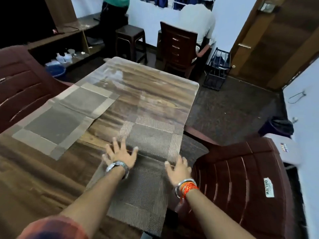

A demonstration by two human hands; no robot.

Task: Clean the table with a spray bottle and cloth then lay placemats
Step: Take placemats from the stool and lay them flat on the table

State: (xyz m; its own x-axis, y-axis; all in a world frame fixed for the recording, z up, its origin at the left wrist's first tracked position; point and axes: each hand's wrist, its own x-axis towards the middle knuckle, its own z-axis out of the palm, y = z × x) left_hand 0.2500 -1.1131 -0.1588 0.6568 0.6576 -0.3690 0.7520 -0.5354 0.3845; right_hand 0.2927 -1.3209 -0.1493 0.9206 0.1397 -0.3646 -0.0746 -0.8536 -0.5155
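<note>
A woven grey-brown placemat lies along the right edge of the wooden table, with a crease across its middle. My left hand rests flat on its left side, fingers spread. At the mat's right edge my right hand also lies with its fingers apart, by the table edge. A second placemat lies flat on the left part of the table. No spray bottle or cloth is visible on the table.
Dark red plastic chairs stand at the left and at the right, close to the table. A seated person on a wooden chair and a stool are beyond the far end. A black wire basket stands on the floor.
</note>
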